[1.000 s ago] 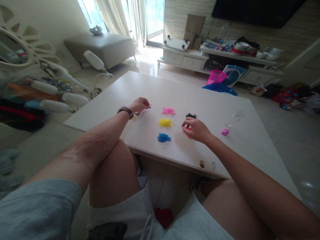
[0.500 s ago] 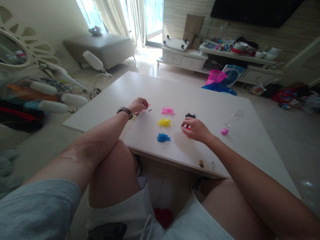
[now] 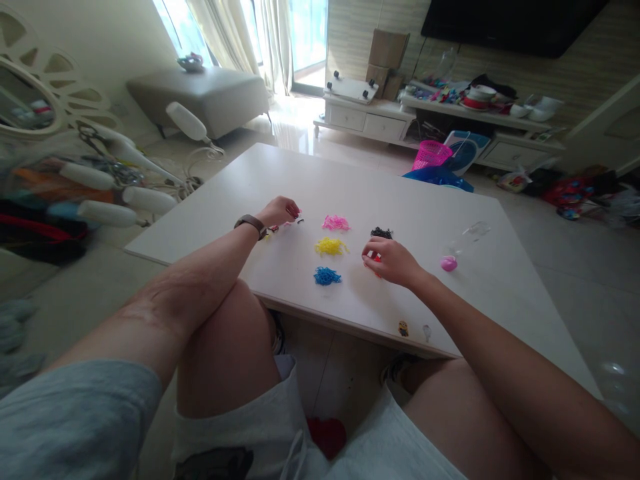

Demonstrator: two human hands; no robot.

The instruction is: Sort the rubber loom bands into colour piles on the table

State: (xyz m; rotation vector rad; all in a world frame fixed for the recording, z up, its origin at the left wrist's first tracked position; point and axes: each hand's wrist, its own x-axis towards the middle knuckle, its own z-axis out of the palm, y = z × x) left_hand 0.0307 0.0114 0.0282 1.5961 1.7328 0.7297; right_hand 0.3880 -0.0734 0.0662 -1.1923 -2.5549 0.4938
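Left hand (image 3: 280, 211) dips a tiny bit by a small black piece (image 3: 300, 221)

Since half a second ago, the fingers of the left hand have gone down a little, just left of the middle of the frame. The right hand (image 3: 393, 259) has hardly moved, right of the middle.

The two hands are well apart. The left fingertips are close together, but I cannot tell if they pinch anything. The right fingers curl over the red pile (image 3: 378, 259), and I cannot tell if they hold a bit of it.

The bits in the red pile look very light, soft and bendy, like tiny rubber bands. They should not break easily, but they may tangle. The best way to take one is by its edge, with thumb and one finger.

The red pile is bright, and the hand hides most of it. The small black piece is thin and dark on the white bench (image 3: 280, 173). In the middle of the frame are a pink pile (image 3: 336, 222), a yellow pile (image 3: 330, 247) and a blue pile (image 3: 327, 276).
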